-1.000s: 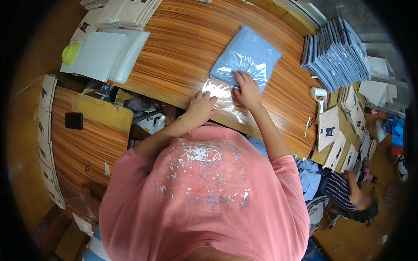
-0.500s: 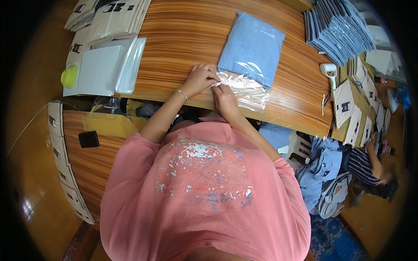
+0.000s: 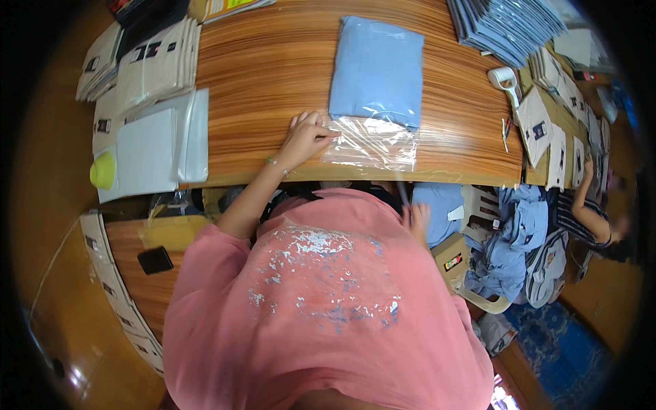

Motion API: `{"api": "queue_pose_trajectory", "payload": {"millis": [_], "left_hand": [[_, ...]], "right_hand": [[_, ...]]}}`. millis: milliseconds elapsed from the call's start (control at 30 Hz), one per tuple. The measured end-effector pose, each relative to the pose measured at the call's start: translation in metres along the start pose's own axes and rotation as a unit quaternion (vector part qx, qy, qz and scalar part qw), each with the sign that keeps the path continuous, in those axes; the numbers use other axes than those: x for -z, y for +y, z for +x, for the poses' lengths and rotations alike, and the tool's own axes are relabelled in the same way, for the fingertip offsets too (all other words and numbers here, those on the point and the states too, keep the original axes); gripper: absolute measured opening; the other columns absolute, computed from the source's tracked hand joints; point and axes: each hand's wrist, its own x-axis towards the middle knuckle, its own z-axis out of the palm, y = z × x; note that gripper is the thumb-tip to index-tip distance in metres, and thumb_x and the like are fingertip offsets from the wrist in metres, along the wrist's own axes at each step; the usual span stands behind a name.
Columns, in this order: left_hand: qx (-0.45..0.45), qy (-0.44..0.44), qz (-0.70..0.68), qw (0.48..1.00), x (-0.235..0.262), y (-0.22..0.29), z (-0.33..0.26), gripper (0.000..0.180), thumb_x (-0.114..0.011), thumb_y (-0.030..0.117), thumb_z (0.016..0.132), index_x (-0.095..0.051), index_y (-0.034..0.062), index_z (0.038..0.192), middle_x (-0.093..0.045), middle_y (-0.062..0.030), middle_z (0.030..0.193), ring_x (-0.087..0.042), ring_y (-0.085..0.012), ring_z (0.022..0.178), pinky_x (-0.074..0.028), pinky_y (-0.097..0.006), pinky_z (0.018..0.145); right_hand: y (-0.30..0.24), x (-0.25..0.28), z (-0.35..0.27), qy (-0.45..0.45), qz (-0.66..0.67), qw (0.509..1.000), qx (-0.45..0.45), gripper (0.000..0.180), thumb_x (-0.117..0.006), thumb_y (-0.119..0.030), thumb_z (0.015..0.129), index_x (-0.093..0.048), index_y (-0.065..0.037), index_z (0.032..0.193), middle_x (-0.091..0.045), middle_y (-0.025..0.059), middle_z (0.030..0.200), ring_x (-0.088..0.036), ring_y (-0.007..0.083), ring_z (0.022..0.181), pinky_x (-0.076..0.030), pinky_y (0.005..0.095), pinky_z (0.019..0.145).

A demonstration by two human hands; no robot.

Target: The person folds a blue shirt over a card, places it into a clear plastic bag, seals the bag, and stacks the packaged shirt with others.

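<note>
A folded light-blue garment (image 3: 378,72) lies inside a clear plastic bag (image 3: 376,152) on the wooden table. The bag's unfilled end, wrinkled and shiny, points toward me at the table's front edge. At the left corner of that end, my left hand (image 3: 307,140) pinches the plastic between thumb and fingers. My right hand (image 3: 416,220) is low beside my body, off the bag and smeared by motion. From its closed fingers a thin greyish strip (image 3: 402,188) trails up toward the table edge, also blurred.
Stacks of beige packed garments (image 3: 160,65), white sheets (image 3: 145,147) and a yellow-green roll (image 3: 102,171) sit at left. Bagged blue garments (image 3: 502,31) and a white handled tool (image 3: 504,78) are at right. A phone (image 3: 155,260) lies lower left; a co-worker (image 3: 581,212) is at far right.
My right hand has left the bag's end and swung down to my right, trailing a thin strip. My left hand stays at the bag's corner. The view has shifted a little.
</note>
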Motion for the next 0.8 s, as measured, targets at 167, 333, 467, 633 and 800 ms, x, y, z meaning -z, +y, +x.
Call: {"api": "queue_pose_trajectory", "payload": {"millis": [167,333,467,633,800], "left_hand": [[-0.060,0.110,-0.079,0.989,0.001,-0.002,0.010,0.008,-0.066,0.012,0.072,-0.072,0.0139,0.077,-0.054,-0.0053,0.096,-0.048,-0.0237,0.097,-0.035,-0.036,0.089],[-0.217,0.083,0.093,0.968,0.015,-0.015,0.026,0.018,-0.062,0.000,0.071,-0.066,0.0081,0.086,-0.055,-0.0079,0.112,-0.048,-0.0260,0.111,-0.039,-0.040,0.093],[-0.304,0.050,0.123,0.943,0.022,-0.015,0.036,0.018,-0.065,0.007,0.072,-0.064,0.0067,0.090,-0.057,-0.0077,0.111,-0.052,-0.0272,0.107,-0.044,-0.039,0.088],[-0.297,0.021,0.115,0.948,0.020,-0.013,0.033,0.019,-0.064,0.005,0.074,-0.061,0.0048,0.092,-0.057,-0.0088,0.112,-0.052,-0.0271,0.108,-0.044,-0.038,0.090],[-0.264,0.015,0.121,0.957,0.014,-0.015,0.027,0.015,-0.063,0.010,0.077,-0.059,0.0048,0.091,-0.057,-0.0086,0.114,-0.052,-0.0262,0.110,-0.046,-0.036,0.089]], "right_hand": [[0.090,0.053,-0.136,-0.011,-0.176,0.979,-0.101,0.018,-0.059,-0.004,0.074,-0.058,-0.001,0.092,-0.053,0.0194,0.089,-0.049,0.0384,0.088,-0.040,0.0450,0.078],[0.037,0.047,0.071,0.202,-0.034,0.979,-0.015,0.028,-0.061,0.004,0.075,-0.057,-0.002,0.102,-0.054,0.0186,0.103,-0.051,0.0369,0.098,-0.042,0.0411,0.083],[0.025,0.045,0.169,0.052,-0.061,0.966,0.245,0.027,-0.060,-0.003,0.073,-0.057,-0.007,0.099,-0.052,0.0160,0.118,-0.048,0.0329,0.114,-0.038,0.0448,0.096],[0.026,0.043,0.204,-0.087,-0.128,0.914,0.375,0.017,-0.055,-0.011,0.075,-0.055,-0.010,0.092,-0.052,0.0101,0.121,-0.044,0.0270,0.120,-0.036,0.0456,0.101],[0.025,0.044,0.208,-0.104,-0.143,0.904,0.389,0.015,-0.056,-0.014,0.076,-0.055,-0.010,0.091,-0.054,0.0094,0.119,-0.047,0.0256,0.117,-0.037,0.0441,0.100]]}}
